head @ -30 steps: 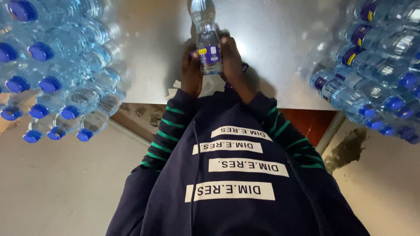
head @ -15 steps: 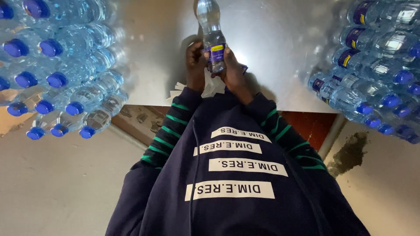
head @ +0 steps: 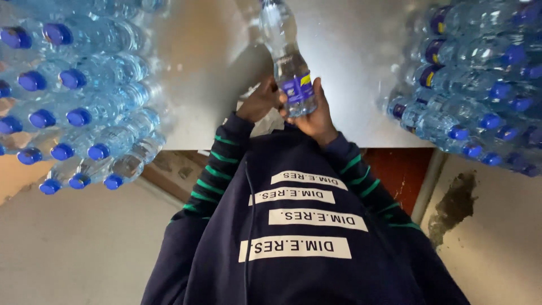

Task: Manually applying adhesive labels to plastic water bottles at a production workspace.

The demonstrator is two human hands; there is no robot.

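Water bottle [head: 291, 68], since earlier tilted rightward: right hand [head: 317, 116] clasps its labelled base, left hand [head: 261, 103] touches loosely; may slip.

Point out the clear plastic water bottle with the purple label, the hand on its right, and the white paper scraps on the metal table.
Clear plastic water bottle [head: 294, 85]: head view, purple label.
Right hand [head: 317, 116]: head view, back of hand.
White paper scraps [head: 261, 123]: head view, visible sheet between the wrists.
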